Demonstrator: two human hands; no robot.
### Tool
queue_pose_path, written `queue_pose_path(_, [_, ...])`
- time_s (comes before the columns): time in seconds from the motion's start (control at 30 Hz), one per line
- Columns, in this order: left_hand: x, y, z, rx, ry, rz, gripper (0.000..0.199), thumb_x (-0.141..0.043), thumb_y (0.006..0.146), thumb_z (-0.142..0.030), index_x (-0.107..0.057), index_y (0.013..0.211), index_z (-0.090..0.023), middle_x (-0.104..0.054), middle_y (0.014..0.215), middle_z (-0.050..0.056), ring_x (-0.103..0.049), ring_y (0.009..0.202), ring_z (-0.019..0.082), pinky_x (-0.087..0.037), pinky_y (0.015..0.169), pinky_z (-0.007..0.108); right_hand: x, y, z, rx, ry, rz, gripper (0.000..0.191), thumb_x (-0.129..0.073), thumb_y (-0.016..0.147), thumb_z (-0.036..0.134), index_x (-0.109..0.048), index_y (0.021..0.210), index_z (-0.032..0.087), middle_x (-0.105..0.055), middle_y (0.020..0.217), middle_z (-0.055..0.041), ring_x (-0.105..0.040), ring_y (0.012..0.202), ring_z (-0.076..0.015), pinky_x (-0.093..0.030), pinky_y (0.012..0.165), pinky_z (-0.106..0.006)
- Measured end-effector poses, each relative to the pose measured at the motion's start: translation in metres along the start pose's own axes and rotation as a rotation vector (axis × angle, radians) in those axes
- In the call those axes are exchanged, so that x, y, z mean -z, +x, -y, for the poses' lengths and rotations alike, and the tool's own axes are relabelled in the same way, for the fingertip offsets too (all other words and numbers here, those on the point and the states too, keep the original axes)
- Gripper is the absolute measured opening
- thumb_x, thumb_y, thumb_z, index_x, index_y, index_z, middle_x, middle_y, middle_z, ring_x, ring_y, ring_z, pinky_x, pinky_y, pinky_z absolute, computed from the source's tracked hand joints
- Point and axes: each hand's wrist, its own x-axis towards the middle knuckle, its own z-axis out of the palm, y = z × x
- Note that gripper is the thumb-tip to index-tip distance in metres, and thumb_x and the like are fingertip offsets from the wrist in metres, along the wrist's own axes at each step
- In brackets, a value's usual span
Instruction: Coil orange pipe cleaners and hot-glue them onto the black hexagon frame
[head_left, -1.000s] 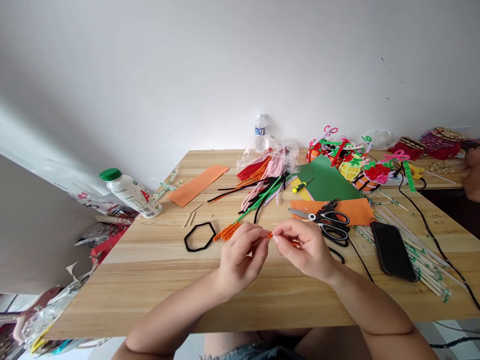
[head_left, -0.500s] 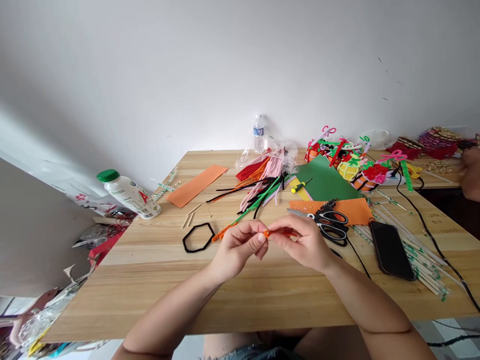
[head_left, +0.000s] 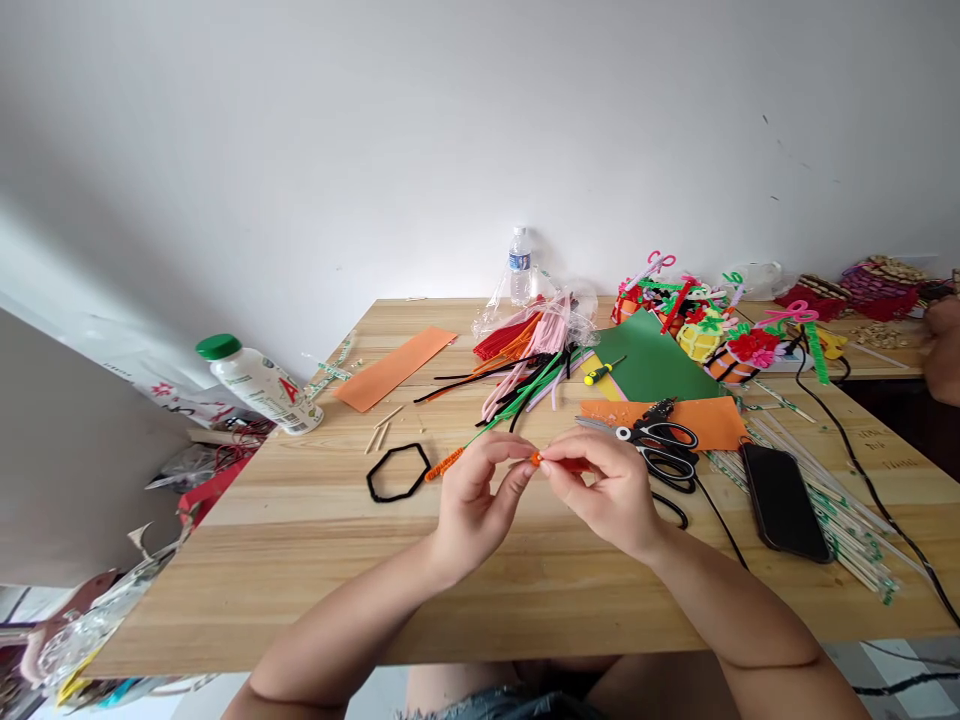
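Between the fingertips of both hands is a small curled piece of orange pipe cleaner (head_left: 535, 458), mostly hidden by the fingers. My left hand (head_left: 478, 500) pinches it from the left. From the right, my right hand (head_left: 604, 490) pinches it with thumb and index finger. On the table left of my left hand lie a coiled orange pipe cleaner with a green stem (head_left: 444, 463) and a black pipe-cleaner hexagon (head_left: 397, 473). Scissors (head_left: 660, 440) with black handles rest just beyond my right hand.
Behind the hands lies a pile of coloured pipe cleaners (head_left: 525, 350). A phone (head_left: 784, 500), wrapped sticks (head_left: 847, 540) and finished flower baskets (head_left: 705, 335) are at right. A white bottle (head_left: 259, 385) stands left. Another person's hand (head_left: 943, 350) shows at the far right edge.
My left hand has turned slightly, its fingers more upright around the orange piece. Both hands stay together at nearly the same spot, and the view has shifted a little.
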Motion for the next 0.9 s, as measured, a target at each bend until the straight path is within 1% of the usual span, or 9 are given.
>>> queue_pose_path(0.13, [-0.002, -0.001, -0.002, -0.198, 0.268, -0.043, 0.02, -0.06, 0.083, -0.009, -0.062, 0.099, -0.021, -0.064, 0.094, 0.008, -0.063, 0.086, 0.018, -0.053, 0.072, 0.031, -0.004, -0.004, -0.001, -0.177, 0.162, 0.004, 0.002, -0.066, 0.081, 0.018, -0.068, 0.081, 0.018, -0.067, 0.074, -0.0034, -0.059, 0.058, -0.011, -0.049, 0.048, -0.021])
queue_pose_path(0.27, [-0.005, -0.004, -0.003, -0.21, 0.298, -0.076, 0.021, -0.057, 0.085, -0.009, -0.061, 0.102, -0.021, -0.064, 0.092, 0.007, -0.063, 0.082, 0.017, -0.053, 0.069, 0.03, -0.01, -0.006, -0.002, -0.33, 0.378, 0.025, 0.009, -0.068, 0.081, 0.026, -0.066, 0.082, 0.017, -0.064, 0.07, -0.0008, -0.051, 0.045, -0.0066, -0.044, 0.039, -0.019])
queue_pose_path(0.33, [-0.007, -0.005, -0.003, -0.135, 0.197, -0.084, 0.019, -0.058, 0.086, -0.011, -0.062, 0.101, -0.02, -0.063, 0.091, 0.007, -0.062, 0.082, 0.017, -0.052, 0.068, 0.029, -0.012, -0.006, -0.003, -0.37, 0.422, 0.024, 0.012, -0.07, 0.08, 0.028, -0.066, 0.081, 0.017, -0.063, 0.07, -0.0001, -0.052, 0.045, -0.0064, -0.046, 0.04, -0.019])
queue_pose_path(0.4, [-0.009, -0.005, -0.004, 0.001, 0.012, -0.091, 0.013, -0.059, 0.086, -0.014, -0.063, 0.097, -0.02, -0.061, 0.089, 0.006, -0.06, 0.079, 0.015, -0.051, 0.065, 0.027, -0.013, -0.006, -0.003, -0.392, 0.429, 0.022, 0.014, -0.071, 0.079, 0.029, -0.065, 0.079, 0.017, -0.063, 0.07, -0.0002, -0.055, 0.047, -0.0072, -0.048, 0.043, -0.02])
queue_pose_path(0.5, [-0.009, -0.004, -0.004, 0.24, -0.311, -0.084, 0.006, -0.062, 0.087, -0.021, -0.064, 0.092, -0.02, -0.059, 0.086, 0.004, -0.055, 0.067, 0.011, -0.045, 0.056, 0.023, -0.012, -0.004, -0.003, -0.426, 0.429, 0.041, 0.017, -0.072, 0.078, 0.031, -0.065, 0.08, 0.016, -0.064, 0.07, -0.0009, -0.057, 0.051, -0.0087, -0.049, 0.045, -0.021])
queue_pose_path(0.6, [-0.007, -0.004, -0.001, 0.395, -0.508, -0.05, 0.009, -0.065, 0.085, -0.025, -0.066, 0.092, -0.019, -0.059, 0.081, 0.002, -0.049, 0.059, 0.008, -0.039, 0.051, 0.021, -0.008, -0.002, -0.001, -0.433, 0.394, 0.094, 0.017, -0.07, 0.08, 0.031, -0.064, 0.081, 0.016, -0.062, 0.067, -0.0004, -0.057, 0.052, -0.0094, -0.049, 0.046, -0.021])
queue_pose_path(0.77, [-0.006, -0.005, 0.003, 0.472, -0.588, 0.021, 0.01, -0.064, 0.086, -0.025, -0.069, 0.091, -0.019, -0.053, 0.074, 0.001, -0.043, 0.056, 0.006, -0.033, 0.05, 0.023, 0.0, 0.003, 0.0, -0.284, 0.21, 0.131, 0.012, -0.067, 0.082, 0.027, -0.063, 0.077, 0.017, -0.062, 0.07, -0.0009, -0.058, 0.062, -0.0113, -0.05, 0.056, -0.023])
queue_pose_path(0.83, [-0.006, -0.005, 0.004, 0.466, -0.583, 0.032, 0.01, -0.064, 0.086, -0.026, -0.07, 0.09, -0.019, -0.052, 0.074, 0.001, -0.043, 0.055, 0.006, -0.032, 0.05, 0.023, 0.002, 0.005, -0.001, -0.281, 0.204, 0.117, 0.013, -0.069, 0.081, 0.028, -0.061, 0.081, 0.018, -0.063, 0.075, -0.0008, -0.06, 0.067, -0.0122, -0.051, 0.06, -0.023])
queue_pose_path(0.9, [-0.006, -0.004, 0.003, 0.443, -0.578, 0.034, 0.01, -0.064, 0.086, -0.026, -0.071, 0.091, -0.02, -0.052, 0.078, 0.001, -0.044, 0.055, 0.006, -0.033, 0.048, 0.023, 0.005, 0.007, -0.003, -0.329, 0.222, 0.137, 0.017, -0.071, 0.079, 0.03, -0.059, 0.082, 0.018, -0.064, 0.076, -0.0005, -0.061, 0.068, -0.0124, -0.051, 0.06, -0.023])
